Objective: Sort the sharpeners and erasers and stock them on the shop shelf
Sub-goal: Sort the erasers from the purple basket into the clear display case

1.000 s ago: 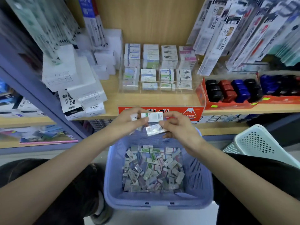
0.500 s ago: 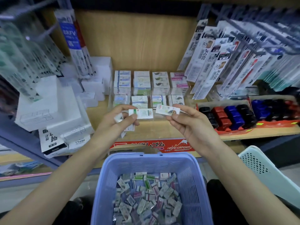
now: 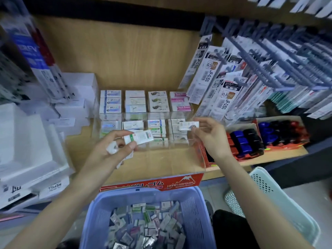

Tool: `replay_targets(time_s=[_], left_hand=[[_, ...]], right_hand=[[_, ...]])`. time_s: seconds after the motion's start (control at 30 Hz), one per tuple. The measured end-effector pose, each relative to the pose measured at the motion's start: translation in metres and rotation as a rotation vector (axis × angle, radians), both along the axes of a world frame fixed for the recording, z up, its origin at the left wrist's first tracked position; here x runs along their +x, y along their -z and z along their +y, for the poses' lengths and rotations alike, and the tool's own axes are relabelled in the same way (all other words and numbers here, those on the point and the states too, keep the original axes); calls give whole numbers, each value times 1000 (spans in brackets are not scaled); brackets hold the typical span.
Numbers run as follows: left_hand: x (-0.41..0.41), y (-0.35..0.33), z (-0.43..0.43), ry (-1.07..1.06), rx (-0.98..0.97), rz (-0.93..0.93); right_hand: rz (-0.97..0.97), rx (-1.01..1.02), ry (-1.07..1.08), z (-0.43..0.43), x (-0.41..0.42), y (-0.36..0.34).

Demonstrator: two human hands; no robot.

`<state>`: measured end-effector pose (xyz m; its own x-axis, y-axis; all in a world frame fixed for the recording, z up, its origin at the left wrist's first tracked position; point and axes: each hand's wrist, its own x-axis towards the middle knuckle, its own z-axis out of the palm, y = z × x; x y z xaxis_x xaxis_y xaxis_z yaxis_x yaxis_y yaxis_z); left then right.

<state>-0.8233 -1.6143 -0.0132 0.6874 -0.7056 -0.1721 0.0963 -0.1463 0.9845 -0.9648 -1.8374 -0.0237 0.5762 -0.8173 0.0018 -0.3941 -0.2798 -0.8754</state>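
My left hand (image 3: 111, 150) holds several small wrapped erasers; the top one, white with a green band (image 3: 139, 137), is pinched between thumb and forefinger. My right hand (image 3: 209, 135) pinches one white eraser (image 3: 188, 125) at the right front stack of the clear display case (image 3: 179, 148) on the wooden shelf. Inside the case, stacked erasers (image 3: 155, 102) stand in rows by colour. Below my arms sits a lilac basket (image 3: 196, 209) filled with loose wrapped erasers (image 3: 143, 229).
White refill boxes (image 3: 32, 141) crowd the shelf's left side. A red tray of black, blue and red sharpeners (image 3: 246, 141) sits to the right, under hanging pen-refill packs (image 3: 221, 81). A pale green basket (image 3: 280, 200) lies at lower right.
Both hands have risen from above the basket to the shelf. My right hand carried its eraser away from the left hand, to the case's right front stack.
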Motion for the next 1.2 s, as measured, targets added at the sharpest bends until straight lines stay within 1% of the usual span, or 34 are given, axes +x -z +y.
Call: replay_targets(time_s=[0.07, 0.2, 0.27, 0.33, 0.43, 0.53, 0.6, 0.73, 0.8, 0.87, 0.93, 0.97, 1.03, 1.07, 1.1, 1.13, 1.17, 1.2], left_hand=[[0, 3, -2, 9, 25, 2], [-2, 4, -3, 42, 46, -6], [-2, 5, -2, 40, 51, -1], [-2, 6, -2, 47, 55, -1], [-4, 6, -1, 55, 58, -5], [-5, 5, -1, 69, 61, -13], [-5, 5, -1, 76, 60, -8], [-6, 4, -2, 84, 48, 0], [-6, 5, -2, 91, 47, -9], [-5, 6, -2, 93, 51, -15], [-5, 8, -2, 92, 51, -11], [-5, 7, -2, 96, 52, -11], [-6, 5, -2, 106, 38, -11], [-7, 4, -2, 110, 26, -9], [-8, 3, -2, 115, 16, -5], [-8, 2, -2, 123, 8, -2], [-9, 1, -1, 135, 6, -1], [-10, 1, -1, 144, 8, -2]], right_hand=[[98, -80, -56, -10, 4, 4], [325, -170, -191, -15, 14, 12], [348, -195, -225, -15, 16, 13], [328, -192, -249, -15, 15, 14], [313, -136, -298, -19, 11, 17], [361, -154, -306, -21, 10, 19], [440, -277, -299, -21, 14, 19], [676, -631, -353, -19, 23, 17], [732, -717, -353, -21, 27, 17], [711, -707, -345, -21, 29, 15], [644, -583, -339, -18, 26, 10], [628, -552, -345, -14, 22, 4], [623, -622, -344, -3, 12, -6], [579, -669, -337, 5, 6, -11], [482, -637, -331, 17, 1, -16], [344, -514, -345, 32, -2, -22], [206, -333, -393, 50, -4, -28], [117, -197, -463, 65, -4, -30]])
